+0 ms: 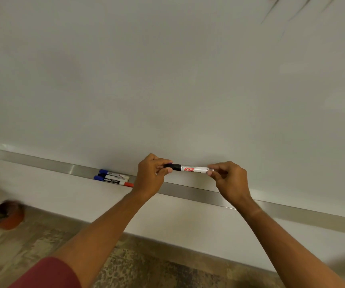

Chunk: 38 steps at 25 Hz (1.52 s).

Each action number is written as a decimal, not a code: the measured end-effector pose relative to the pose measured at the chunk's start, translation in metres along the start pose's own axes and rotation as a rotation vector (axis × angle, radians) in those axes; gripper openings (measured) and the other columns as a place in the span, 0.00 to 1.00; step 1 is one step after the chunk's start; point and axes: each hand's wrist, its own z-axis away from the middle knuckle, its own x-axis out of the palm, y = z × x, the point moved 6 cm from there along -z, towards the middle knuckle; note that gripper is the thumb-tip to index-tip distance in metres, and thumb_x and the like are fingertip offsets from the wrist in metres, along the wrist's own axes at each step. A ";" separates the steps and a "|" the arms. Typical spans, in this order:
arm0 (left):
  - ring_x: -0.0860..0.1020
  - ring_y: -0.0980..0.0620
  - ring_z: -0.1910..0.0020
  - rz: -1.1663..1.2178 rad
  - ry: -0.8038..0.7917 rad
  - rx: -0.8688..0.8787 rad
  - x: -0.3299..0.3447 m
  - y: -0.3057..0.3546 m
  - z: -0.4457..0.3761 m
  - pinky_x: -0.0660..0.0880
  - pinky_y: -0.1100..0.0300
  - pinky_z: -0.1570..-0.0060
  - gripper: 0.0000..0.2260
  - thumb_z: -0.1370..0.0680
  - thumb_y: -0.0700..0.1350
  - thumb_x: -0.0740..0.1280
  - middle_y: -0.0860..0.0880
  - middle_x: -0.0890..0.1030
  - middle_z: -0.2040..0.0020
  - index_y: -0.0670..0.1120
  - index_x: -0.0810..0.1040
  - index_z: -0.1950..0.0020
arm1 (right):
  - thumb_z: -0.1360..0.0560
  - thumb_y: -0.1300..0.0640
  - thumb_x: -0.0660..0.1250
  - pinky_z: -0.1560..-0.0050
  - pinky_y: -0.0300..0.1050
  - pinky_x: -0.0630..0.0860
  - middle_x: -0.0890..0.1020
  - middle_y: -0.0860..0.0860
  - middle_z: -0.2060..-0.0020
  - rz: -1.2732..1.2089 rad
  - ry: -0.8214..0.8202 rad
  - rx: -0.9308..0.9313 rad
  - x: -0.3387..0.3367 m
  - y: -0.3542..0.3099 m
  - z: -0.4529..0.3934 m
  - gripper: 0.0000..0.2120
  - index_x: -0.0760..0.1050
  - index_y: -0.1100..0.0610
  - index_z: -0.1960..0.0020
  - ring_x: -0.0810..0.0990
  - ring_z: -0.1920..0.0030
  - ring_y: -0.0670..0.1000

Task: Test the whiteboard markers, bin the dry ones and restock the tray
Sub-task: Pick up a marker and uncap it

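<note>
Both hands are up at the whiteboard (167,80), holding one marker (192,169) level between them just above the tray (198,193): the left hand (151,175) is pinching its black cap with closed fingers (168,170), the right hand (230,179) is gripping the white barrel's far end; three more markers (113,177) are lying in the tray to the left, a potted plant (3,213) is sitting on the floor

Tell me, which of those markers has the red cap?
The marker lying nearest the tray's front edge, with its red cap pointing toward the left hand. The other tray markers show blue or black caps.
</note>
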 end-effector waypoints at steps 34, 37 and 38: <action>0.75 0.48 0.44 -0.335 -0.398 -0.322 -0.045 -0.218 -0.021 0.77 0.51 0.44 0.24 0.33 0.41 0.72 0.48 0.78 0.45 0.51 0.75 0.37 | 0.26 0.63 0.68 0.52 0.41 0.79 0.84 0.51 0.57 0.012 0.030 0.677 0.235 0.022 0.009 0.09 0.84 0.57 0.48 0.81 0.59 0.50; 0.74 0.48 0.47 -0.413 -0.429 -0.277 -0.043 -0.214 -0.023 0.76 0.54 0.47 0.24 0.31 0.42 0.70 0.47 0.76 0.46 0.51 0.74 0.36 | 0.26 0.62 0.68 0.48 0.47 0.81 0.85 0.53 0.55 0.029 0.022 0.690 0.239 0.025 0.011 0.10 0.84 0.57 0.47 0.82 0.58 0.51; 0.74 0.48 0.48 -0.433 -0.436 -0.267 -0.043 -0.213 -0.025 0.77 0.54 0.48 0.23 0.31 0.43 0.70 0.47 0.75 0.46 0.51 0.74 0.36 | 0.26 0.62 0.68 0.48 0.47 0.81 0.85 0.54 0.54 0.038 0.018 0.690 0.240 0.025 0.011 0.10 0.84 0.57 0.47 0.82 0.57 0.52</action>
